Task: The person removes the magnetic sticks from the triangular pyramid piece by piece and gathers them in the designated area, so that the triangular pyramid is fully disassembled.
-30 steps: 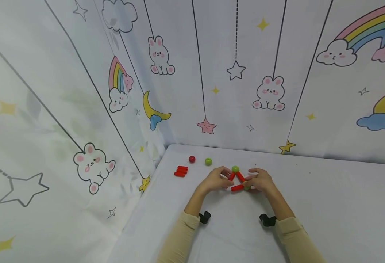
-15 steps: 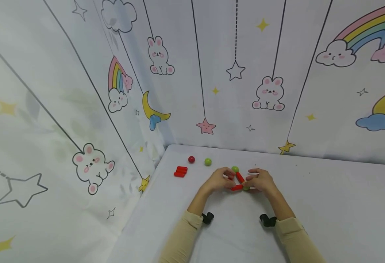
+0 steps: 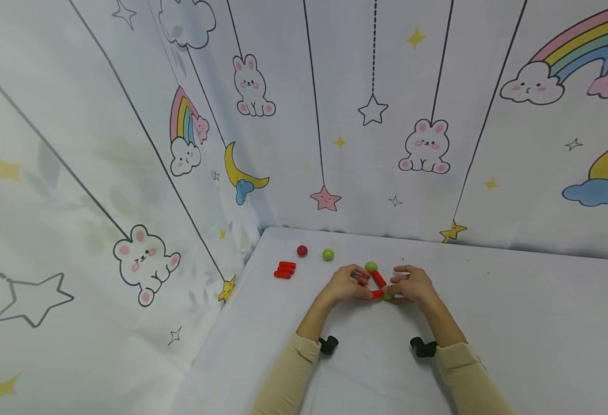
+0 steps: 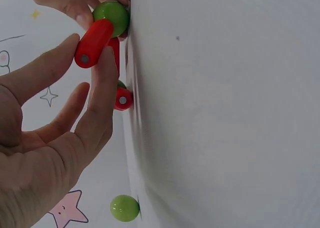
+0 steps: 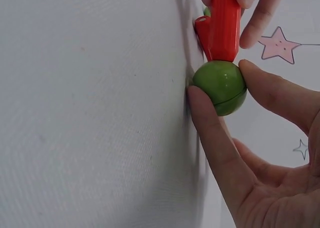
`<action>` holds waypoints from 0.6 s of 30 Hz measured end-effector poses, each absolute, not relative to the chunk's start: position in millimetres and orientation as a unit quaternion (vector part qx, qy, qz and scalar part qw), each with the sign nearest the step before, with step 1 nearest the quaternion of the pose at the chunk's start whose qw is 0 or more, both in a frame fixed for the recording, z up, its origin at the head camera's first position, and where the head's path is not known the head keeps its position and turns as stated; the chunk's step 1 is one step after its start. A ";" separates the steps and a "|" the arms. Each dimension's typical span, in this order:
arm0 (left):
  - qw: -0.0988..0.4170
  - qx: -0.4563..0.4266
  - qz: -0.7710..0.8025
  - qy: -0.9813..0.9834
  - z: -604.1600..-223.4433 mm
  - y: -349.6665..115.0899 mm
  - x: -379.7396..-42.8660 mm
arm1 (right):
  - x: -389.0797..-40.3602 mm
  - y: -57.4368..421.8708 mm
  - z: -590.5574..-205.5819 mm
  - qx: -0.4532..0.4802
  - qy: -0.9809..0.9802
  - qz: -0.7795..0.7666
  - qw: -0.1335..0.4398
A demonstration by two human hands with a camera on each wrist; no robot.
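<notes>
Thumb and finger of my left hand pinch a red rod near its free end, which shows a grey metal disc. The rod's other end touches a green ball. My right hand holds that ball between thumb and finger, low at the table surface. A second red rod slants from there up to another green ball. In the left wrist view a further red rod shows end-on beyond my left fingers; in the head view my left hand hides it.
Several red rods lie side by side at the left of the white table. Behind them are a red ball and a loose green ball. A patterned curtain rises at the table's back and left edges.
My left hand has shifted slightly right and now pinches the near red rod, covering the left slanting rod in the head view. My right hand stays on the green ball.
</notes>
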State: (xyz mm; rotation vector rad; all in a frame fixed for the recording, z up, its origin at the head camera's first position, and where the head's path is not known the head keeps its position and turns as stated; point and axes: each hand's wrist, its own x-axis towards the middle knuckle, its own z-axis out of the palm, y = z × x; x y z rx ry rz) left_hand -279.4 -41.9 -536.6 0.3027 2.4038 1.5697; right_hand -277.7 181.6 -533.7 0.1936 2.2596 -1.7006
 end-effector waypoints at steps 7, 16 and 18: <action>0.096 0.076 0.548 0.828 -541.2 -42.3 -283.1 | -279.0 183.6 -536.8 0.063 0.791 -0.588 0.155; 0.077 0.064 0.552 0.828 -542.2 -43.9 -285.7 | -278.7 182.2 -535.4 0.062 0.787 -0.592 0.162; 0.076 0.064 0.547 0.831 -540.6 -43.4 -284.9 | -278.4 182.2 -534.9 0.061 0.786 -0.593 0.166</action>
